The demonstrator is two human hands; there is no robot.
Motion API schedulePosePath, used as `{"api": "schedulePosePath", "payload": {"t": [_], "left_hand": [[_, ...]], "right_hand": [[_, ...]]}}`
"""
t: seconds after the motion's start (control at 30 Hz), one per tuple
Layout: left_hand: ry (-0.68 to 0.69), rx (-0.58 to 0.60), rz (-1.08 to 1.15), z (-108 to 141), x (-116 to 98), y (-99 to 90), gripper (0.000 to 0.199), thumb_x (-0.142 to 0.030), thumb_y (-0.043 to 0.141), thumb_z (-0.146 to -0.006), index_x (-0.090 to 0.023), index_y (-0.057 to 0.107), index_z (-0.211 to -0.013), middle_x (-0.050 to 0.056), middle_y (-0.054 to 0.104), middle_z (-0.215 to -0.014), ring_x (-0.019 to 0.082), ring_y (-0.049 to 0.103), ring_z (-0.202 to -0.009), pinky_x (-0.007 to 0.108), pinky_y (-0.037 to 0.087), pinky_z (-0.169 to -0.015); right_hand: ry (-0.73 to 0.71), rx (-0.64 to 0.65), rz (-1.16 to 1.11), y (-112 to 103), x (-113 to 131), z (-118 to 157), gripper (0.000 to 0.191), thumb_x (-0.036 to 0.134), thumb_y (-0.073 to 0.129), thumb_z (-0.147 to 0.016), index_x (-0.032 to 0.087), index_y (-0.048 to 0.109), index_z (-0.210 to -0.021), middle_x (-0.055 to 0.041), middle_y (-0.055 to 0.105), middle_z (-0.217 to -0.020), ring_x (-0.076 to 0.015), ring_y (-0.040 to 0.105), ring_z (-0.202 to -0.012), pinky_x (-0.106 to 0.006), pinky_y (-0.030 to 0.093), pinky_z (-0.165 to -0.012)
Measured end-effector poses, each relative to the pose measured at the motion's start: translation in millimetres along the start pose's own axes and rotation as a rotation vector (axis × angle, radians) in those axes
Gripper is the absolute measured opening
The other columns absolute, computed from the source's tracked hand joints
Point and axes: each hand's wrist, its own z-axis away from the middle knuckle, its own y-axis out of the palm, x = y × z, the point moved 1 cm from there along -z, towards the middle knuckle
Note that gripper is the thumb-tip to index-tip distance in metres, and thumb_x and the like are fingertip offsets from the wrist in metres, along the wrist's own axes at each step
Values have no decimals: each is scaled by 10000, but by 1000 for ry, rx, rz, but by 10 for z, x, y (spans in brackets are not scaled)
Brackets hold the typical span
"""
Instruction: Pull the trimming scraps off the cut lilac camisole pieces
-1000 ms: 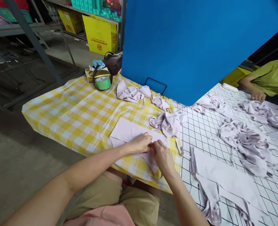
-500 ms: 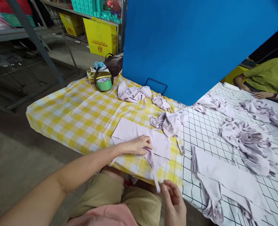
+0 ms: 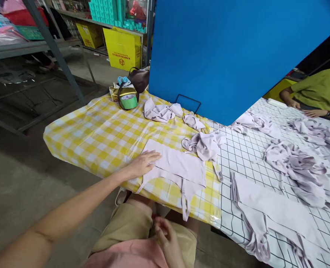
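Left hand point(image 3: 143, 164) lies flat, fingers spread, pinning the pale lilac garment point(image 3: 178, 166) to the yellow checked tablecloth point(image 3: 98, 137), straps dangling off the edge. Right hand point(image 3: 169, 242) rests in lap, loosely curled, holding nothing.

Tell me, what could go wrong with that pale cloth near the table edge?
The flat lilac garment piece has a strap dangling over the table edge, and only the left hand presses on it, so it might slide off. The right hand is down at the lap, too far away to catch it.
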Motion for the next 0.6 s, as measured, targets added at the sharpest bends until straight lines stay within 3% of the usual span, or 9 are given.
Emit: {"api": "schedulePosePath", "payload": {"t": [0.1,0.2,0.27,0.4,0.47,0.57,0.6], "left_hand": [[7,89,-67,117,124,-43,445,-229,398,-881,-237,392,-1326,24,323,-1435,195,194,-1351,404,121,-1108],[30,164,-135,146,150,-43,461,-302,438,-884,-252,374,-1337,26,248,-1466,230,120,-1367,437,83,-1102],[37,183,-163,145,150,-40,490,-349,458,-879,-251,356,-1347,32,210,-1477,248,82,-1370,451,66,-1097],[60,199,-163,143,157,-41,560,-434,472,-863,-258,311,-1370,41,161,-1489,256,37,-1373,446,56,-1093],[62,203,-159,144,164,-43,568,-441,471,-863,-259,302,-1373,43,154,-1491,250,30,-1374,439,51,-1093],[61,204,-162,144,169,-44,568,-437,469,-866,-252,299,-1376,44,146,-1492,246,24,-1375,428,41,-1094],[61,203,-161,144,169,-46,566,-439,466,-867,-252,302,-1375,43,146,-1492,245,24,-1375,426,40,-1094]], "right_hand": [[16,58,-66,415,207,-218,485,453,671,-648,192,631,-1055,-113,610,-1163,-260,549,-1078,-357,437,-888],[-41,207,-136,775,497,-374,418,505,622,-694,196,656,-974,-95,652,-1068,-256,559,-1048,-372,413,-907],[-93,263,-147,894,635,-346,364,530,577,-728,197,670,-841,-71,678,-942,-243,586,-960,-355,423,-878],[-147,250,-8,812,627,16,390,518,500,-801,184,634,-649,-32,633,-705,-188,583,-749,-276,454,-725],[-144,217,12,683,533,249,377,514,495,-810,183,666,-757,-23,607,-645,-163,568,-653,-245,457,-622],[-149,150,-95,462,447,525,456,532,488,-810,199,617,-1096,-16,611,-595,-136,536,-492,-223,434,-469],[-168,137,-117,386,460,588,458,533,485,-812,213,612,-1113,-18,617,-579,-131,524,-453,-222,426,-440]]}}
